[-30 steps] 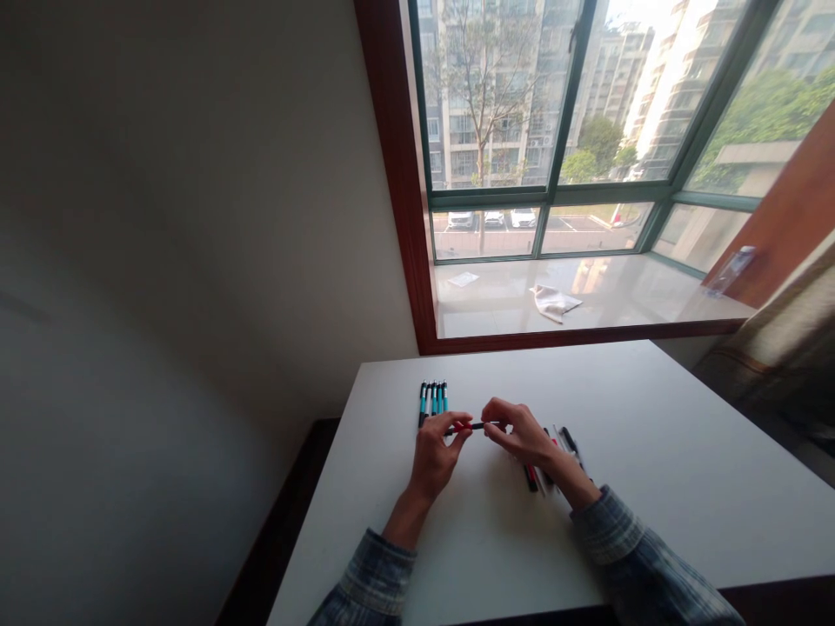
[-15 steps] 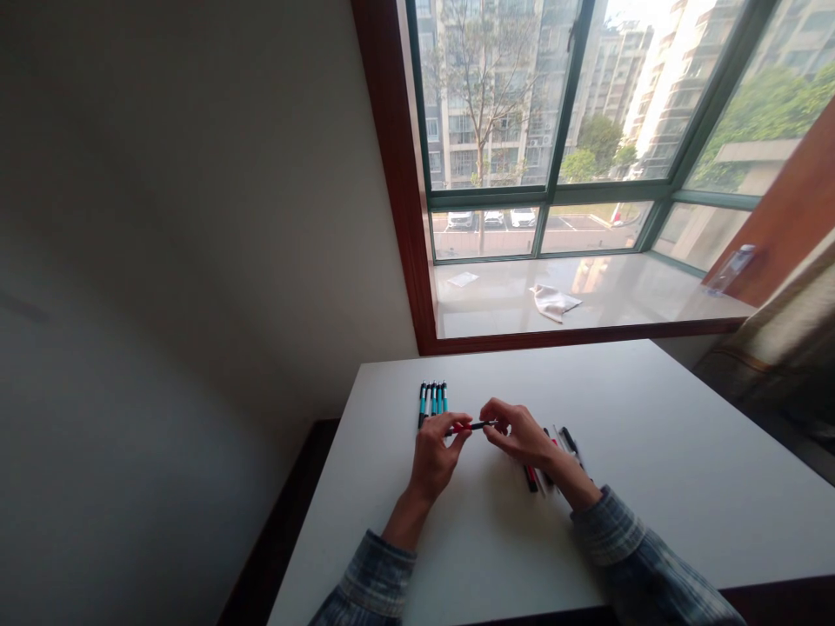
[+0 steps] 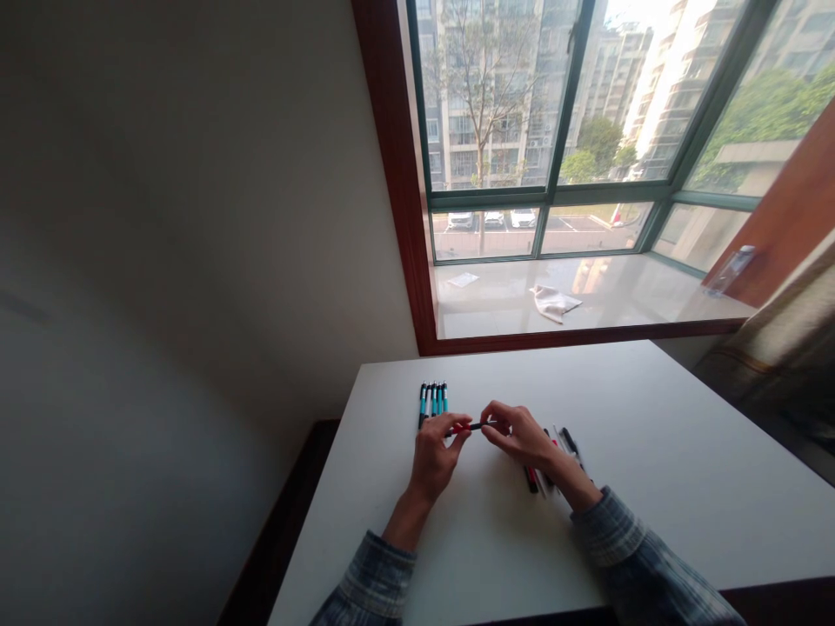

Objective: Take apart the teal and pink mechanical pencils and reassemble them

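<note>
A red and black pen [image 3: 463, 428] lies level between my two hands, above the white table [image 3: 496, 565]. My left hand [image 3: 434, 456] pinches its red part between thumb and fingers. At the pen's dark end, the fingers of my right hand [image 3: 515, 432] are closed around the tip. Just beyond my left hand, several teal, black and white pens [image 3: 433, 398] lie side by side in a row, their lower ends partly hidden. Under my right wrist is a loose group of red, black and white pen pieces [image 3: 533, 481], partly covered by the forearm.
Behind the table, a window sill [image 3: 496, 313] holds a crumpled white cloth [image 3: 554, 302] and a flat paper [image 3: 463, 279]. A clear bottle [image 3: 731, 269] leans at the sill's right end. A grey wall [image 3: 261, 261] rises on the left, and a curtain [image 3: 776, 313] hangs at right.
My right fingers have shifted very slightly at the pen's dark end. The left hand and the pens on the table look the same.
</note>
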{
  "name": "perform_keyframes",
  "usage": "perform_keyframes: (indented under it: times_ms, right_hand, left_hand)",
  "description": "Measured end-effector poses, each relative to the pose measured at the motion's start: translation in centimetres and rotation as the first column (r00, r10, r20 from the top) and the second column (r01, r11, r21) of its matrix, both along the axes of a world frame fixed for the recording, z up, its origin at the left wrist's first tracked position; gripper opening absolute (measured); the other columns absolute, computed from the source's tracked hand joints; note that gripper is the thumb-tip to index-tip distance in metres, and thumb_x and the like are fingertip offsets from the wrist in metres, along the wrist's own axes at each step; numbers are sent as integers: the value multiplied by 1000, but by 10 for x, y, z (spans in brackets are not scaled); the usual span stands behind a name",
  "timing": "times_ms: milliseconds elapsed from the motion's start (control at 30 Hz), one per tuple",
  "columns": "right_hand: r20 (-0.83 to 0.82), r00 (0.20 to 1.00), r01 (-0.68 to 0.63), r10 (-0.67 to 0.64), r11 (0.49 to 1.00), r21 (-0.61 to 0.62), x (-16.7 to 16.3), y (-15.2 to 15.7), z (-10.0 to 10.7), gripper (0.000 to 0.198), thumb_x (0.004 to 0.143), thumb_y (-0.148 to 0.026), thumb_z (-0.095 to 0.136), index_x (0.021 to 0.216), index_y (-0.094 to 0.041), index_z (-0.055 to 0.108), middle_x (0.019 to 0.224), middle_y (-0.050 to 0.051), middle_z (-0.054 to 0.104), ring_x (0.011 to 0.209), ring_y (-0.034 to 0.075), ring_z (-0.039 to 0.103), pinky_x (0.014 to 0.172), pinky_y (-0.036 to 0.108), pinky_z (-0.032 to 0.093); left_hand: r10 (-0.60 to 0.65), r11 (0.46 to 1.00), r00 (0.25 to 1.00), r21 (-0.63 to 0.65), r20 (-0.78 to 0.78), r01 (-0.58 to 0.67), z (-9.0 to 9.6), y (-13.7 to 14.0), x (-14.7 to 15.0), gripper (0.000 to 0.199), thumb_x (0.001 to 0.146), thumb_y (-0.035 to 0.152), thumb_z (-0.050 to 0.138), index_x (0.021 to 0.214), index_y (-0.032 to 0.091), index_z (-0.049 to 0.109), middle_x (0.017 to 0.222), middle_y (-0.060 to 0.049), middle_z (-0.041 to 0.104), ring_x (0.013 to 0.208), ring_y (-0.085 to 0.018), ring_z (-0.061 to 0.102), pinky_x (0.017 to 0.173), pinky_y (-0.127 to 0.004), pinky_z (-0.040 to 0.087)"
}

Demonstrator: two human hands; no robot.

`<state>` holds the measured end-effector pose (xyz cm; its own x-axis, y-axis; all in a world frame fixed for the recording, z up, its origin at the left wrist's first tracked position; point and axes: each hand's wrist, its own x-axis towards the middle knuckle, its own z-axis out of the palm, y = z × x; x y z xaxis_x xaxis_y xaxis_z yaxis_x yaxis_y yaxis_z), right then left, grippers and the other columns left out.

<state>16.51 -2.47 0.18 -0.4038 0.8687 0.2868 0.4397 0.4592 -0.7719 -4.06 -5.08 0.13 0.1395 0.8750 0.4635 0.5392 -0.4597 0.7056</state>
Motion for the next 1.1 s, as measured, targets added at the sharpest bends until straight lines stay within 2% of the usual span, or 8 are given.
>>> perform_keyframes:
  times_ms: [200,300,433,667,767,867,1000,1100]
  right_hand:
    - [13,999,37,-37,999,20,-1,-1,1,14,90,-27,62,81,-19,67,63,-3,61,55,11,49,56,24,38]
    - [-53,998,15,-15,1000,-6,1,-1,4,17,92,-31,63,102,-21,70,76,0,70,65,14,60,65,26,48]
    - [-244,967,-112,74,983,-146,12,0,11,27,94,-41,63,108,-20,72,99,7,76,88,20,70,82,32,55]
    - [-397,900,-326,181,883,-336,30,-7,24,34,88,-45,74,107,-17,74,98,9,78,93,23,72,83,34,56]
    - [-388,910,-291,146,892,-346,31,-12,25,33,86,-46,76,101,-17,76,95,9,78,90,23,73,80,33,57]
    - [-437,899,-191,16,913,-361,32,-12,20,38,86,-50,74,105,-17,74,95,9,78,91,24,74,83,36,59]
    - [-491,867,-87,-82,946,-313,30,-6,13,41,87,-51,73,109,-17,72,98,11,78,94,25,75,87,41,61]
    - [-402,913,-11,-74,978,-206,21,-4,11,34,89,-47,71,107,-18,73,98,10,79,93,25,75,86,40,62]
  left_hand:
    - [-2,1000,1000,-11,13,2,1,0,0,13,91,24,68,102,25,74,97,-4,77,85,-21,71,84,-39,57]
    - [-6,999,999,-33,50,8,3,0,-2,15,91,26,68,104,26,75,96,-4,77,84,-21,71,84,-39,58]
    - [-23,997,989,-74,146,34,5,0,-4,21,90,26,70,110,26,75,95,-4,78,85,-21,72,85,-37,59]
    - [-82,994,983,-61,162,93,7,-4,-3,27,89,29,73,116,27,74,96,-4,78,95,-23,72,92,-42,58]
    - [-74,997,984,-10,163,76,6,-5,-5,40,88,34,74,127,27,68,110,-6,76,110,-26,69,101,-47,53]
    - [58,997,978,47,198,-68,6,-4,-10,50,90,40,72,136,26,60,132,-11,67,125,-28,61,103,-46,51]
    - [276,952,932,66,235,-298,4,-2,-15,38,99,41,57,133,24,60,123,-11,69,114,-26,65,93,-40,53]
    - [291,944,932,92,215,-316,4,-3,-15,34,102,40,52,130,24,61,118,-10,68,108,-24,64,91,-38,52]
